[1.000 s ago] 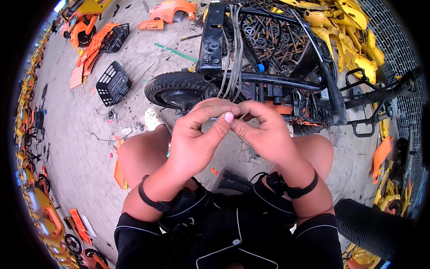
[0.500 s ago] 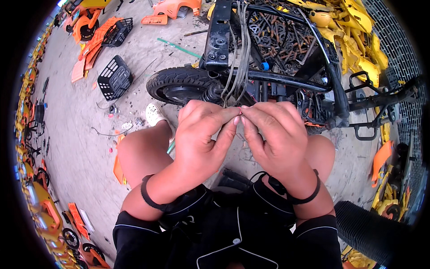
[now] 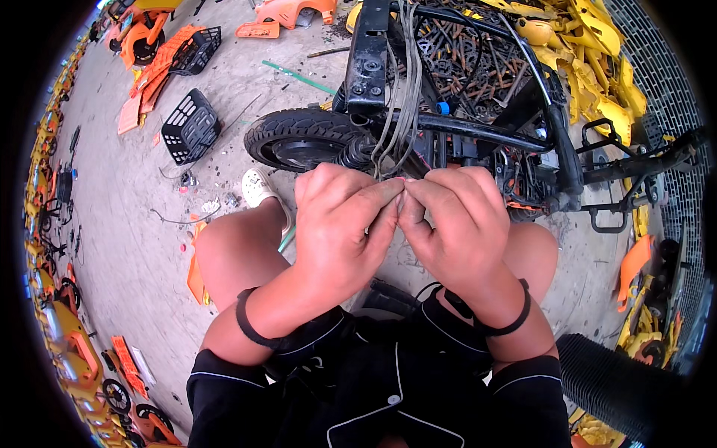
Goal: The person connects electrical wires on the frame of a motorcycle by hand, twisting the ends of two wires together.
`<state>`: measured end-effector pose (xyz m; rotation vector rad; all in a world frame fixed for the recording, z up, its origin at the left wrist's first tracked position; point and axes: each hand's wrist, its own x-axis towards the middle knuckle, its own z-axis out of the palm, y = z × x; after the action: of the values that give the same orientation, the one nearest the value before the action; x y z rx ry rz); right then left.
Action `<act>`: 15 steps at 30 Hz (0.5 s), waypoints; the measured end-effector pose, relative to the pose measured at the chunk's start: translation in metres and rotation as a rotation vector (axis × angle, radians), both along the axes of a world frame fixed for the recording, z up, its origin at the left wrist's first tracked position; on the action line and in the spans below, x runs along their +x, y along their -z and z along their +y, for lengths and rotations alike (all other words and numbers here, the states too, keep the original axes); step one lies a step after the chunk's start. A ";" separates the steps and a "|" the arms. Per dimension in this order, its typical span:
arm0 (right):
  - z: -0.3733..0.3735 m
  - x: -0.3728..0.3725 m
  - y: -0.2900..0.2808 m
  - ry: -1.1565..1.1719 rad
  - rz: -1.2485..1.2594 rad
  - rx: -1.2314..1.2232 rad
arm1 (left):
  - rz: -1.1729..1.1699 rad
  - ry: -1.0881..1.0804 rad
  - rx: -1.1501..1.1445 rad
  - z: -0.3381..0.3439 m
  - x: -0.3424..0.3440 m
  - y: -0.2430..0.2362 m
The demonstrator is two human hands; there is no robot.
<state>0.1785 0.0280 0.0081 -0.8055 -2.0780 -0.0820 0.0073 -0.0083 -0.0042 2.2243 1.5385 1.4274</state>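
Both hands now sit lower and closer to the body than a second ago: the left hand (image 3: 347, 224) and right hand (image 3: 452, 224) press fingertip to fingertip, pinched on the lower ends of the grey cable bundle (image 3: 399, 112) that hangs from the stripped scooter frame (image 3: 478, 134) just in front of the small black wheel (image 3: 299, 138). The bundle looks drawn a little further toward the knees (what exactly sits between the fingertips is hidden), so the work on the wire ends seems to be going on, not finished. A black plastic crate (image 3: 190, 127) lies well apart on the concrete floor (image 3: 134, 246).
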 end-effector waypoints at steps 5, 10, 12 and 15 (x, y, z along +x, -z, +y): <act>0.002 0.003 -0.007 -0.059 0.157 -0.290 | -0.016 0.050 -0.039 -0.002 -0.002 -0.009; 0.006 0.013 -0.011 -0.177 0.289 -0.679 | -0.072 0.073 -0.090 -0.002 -0.003 -0.006; 0.007 0.015 -0.011 -0.190 0.287 -0.671 | -0.111 0.057 -0.100 -0.002 -0.002 -0.002; 0.005 0.014 -0.012 -0.160 0.266 -0.593 | -0.104 0.040 -0.107 -0.001 0.000 -0.002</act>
<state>0.1926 0.0326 0.0203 -0.9297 -1.9135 0.7202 0.0069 -0.0093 -0.0021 2.0743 1.4917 1.3912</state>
